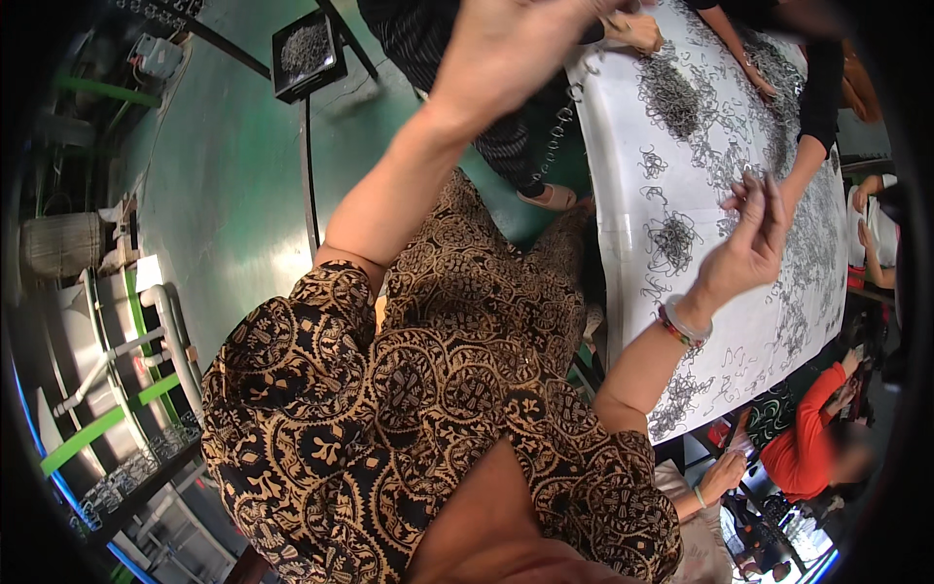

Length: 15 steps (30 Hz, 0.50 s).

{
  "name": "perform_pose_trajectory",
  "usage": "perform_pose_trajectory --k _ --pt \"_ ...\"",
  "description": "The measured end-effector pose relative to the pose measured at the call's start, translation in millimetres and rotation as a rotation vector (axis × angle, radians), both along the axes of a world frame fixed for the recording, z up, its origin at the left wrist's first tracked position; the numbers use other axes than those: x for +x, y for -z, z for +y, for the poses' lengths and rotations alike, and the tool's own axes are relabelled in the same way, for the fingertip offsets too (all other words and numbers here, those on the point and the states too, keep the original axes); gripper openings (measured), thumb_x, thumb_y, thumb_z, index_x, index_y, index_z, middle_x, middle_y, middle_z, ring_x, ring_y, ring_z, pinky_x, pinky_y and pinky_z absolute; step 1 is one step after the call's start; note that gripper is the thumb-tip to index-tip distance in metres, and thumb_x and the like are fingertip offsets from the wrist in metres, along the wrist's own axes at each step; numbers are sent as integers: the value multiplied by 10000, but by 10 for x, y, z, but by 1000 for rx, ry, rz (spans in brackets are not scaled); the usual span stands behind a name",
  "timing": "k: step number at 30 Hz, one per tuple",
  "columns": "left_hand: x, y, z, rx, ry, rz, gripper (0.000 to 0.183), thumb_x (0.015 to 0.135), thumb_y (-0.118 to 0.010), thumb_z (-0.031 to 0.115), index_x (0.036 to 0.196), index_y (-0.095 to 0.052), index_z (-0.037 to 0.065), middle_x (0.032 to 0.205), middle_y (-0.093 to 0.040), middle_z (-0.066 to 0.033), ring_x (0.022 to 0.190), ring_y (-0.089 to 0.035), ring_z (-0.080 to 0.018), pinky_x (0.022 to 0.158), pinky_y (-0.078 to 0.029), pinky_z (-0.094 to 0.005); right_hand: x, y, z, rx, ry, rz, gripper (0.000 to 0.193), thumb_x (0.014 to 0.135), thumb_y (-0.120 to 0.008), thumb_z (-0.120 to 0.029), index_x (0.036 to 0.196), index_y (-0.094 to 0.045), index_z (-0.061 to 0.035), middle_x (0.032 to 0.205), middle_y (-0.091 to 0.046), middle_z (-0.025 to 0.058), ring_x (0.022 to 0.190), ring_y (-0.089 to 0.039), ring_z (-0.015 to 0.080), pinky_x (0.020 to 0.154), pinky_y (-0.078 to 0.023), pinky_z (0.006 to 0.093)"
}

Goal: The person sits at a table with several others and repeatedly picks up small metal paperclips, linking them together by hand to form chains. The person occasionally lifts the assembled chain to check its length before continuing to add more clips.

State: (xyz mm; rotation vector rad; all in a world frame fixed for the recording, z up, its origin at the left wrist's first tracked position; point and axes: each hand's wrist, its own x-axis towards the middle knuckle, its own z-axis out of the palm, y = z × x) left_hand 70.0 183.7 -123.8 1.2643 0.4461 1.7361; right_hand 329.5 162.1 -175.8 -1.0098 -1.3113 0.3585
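Observation:
A table covered in white sheeting (611,263) stands to my right, strewn with small dark curved metal hooks. They lie in loose heaps, with a hook pile (669,97) at the far side and a smaller hook heap (671,241) nearer. My right hand (744,243), with a bangle and beaded bracelet at the wrist, hovers over the hooks with its fingers apart; I see nothing held. My left hand (520,49) is raised at the top, above the floor and near the table's far corner. Blur and the upper edge hide most of its fingers.
A co-worker's hand (634,31) rests by the far hook pile; another person's hand (759,83) reaches over the table. A black tray (309,54) of metal pieces stands far left. Hooks hang in a chain (557,136) beside the table. A person in red (803,453) sits right.

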Motion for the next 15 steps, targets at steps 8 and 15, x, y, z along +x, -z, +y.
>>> perform_pose_trajectory --k 8,15 --pt "-493 -634 -421 301 -493 67 107 919 -599 34 968 -639 -52 875 -703 -107 791 -687 -141 673 -538 -247 98 380 240 -107 33 -307 189 922 -601 -1 1088 -665 62 898 -686 116 702 -608 135 625 -501 262" --pt "-876 -1108 -1144 217 -803 212 116 875 -665 18 981 -654 -27 890 -695 -71 857 -665 -116 762 -536 -249 -1377 2019 1613 -688 -1203 -759 224 870 -563 -57 1081 -640 -42 730 -595 15 559 -520 72 479 -418 222"
